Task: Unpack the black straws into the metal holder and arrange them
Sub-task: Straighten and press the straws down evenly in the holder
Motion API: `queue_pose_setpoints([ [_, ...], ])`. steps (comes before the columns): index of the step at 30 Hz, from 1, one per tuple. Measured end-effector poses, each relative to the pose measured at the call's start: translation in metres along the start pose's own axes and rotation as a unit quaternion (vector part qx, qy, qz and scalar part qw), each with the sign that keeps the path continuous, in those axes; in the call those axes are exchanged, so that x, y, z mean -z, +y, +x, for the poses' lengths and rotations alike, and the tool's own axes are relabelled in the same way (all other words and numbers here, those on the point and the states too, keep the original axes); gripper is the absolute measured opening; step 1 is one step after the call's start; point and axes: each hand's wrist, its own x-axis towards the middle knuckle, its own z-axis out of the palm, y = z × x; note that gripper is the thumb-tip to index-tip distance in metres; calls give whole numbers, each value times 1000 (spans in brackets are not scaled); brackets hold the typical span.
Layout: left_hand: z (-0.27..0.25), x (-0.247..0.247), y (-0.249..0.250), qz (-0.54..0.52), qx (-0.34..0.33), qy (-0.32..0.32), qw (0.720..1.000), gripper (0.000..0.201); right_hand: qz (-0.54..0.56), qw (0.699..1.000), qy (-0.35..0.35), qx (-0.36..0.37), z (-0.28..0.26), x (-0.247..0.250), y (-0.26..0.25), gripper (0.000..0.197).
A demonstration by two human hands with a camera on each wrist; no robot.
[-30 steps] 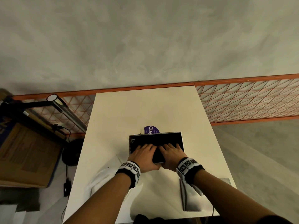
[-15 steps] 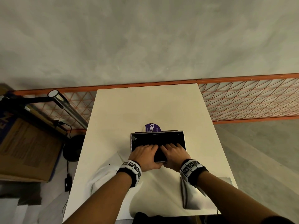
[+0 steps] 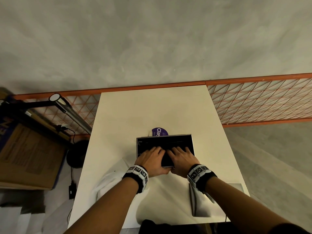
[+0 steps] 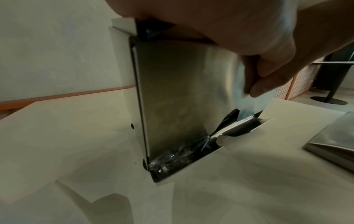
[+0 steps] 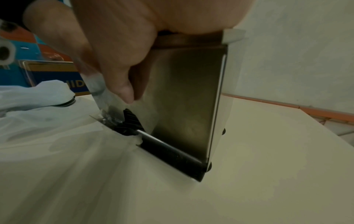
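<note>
Hands barely shifted (fingers crept slightly deeper). Left hand (image 3: 150, 159), right hand (image 3: 182, 157): fingers spread flat on straws (image 5: 170, 149) inside holder (image 3: 163, 136), thumbs pressed on front wall. Step judged: levelling straws. Next calls for light, even smoothing.

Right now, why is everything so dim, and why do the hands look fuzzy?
Head view: dim, even light, with soft shadows lying on the table. Left wrist view: the left hand is right against the lens, so it blurs; the metal holder has a dull sheen. Right wrist view: the right hand is soft too.
</note>
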Motion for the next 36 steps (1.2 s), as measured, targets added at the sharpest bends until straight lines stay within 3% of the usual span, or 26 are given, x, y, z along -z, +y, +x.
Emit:
queue_pose_setpoints([
  [14, -1, 11, 1, 5, 14, 6, 1000, 62, 6, 999, 30, 13, 3, -2, 3, 63],
  [24, 3, 6, -1, -5, 16, 0, 1000, 71, -10, 1000, 24, 11, 3, 0, 1, 59],
  [36, 3, 5, -1, -24, 19, 10, 999, 80, -2, 999, 40, 19, 3, 1, 2, 74],
])
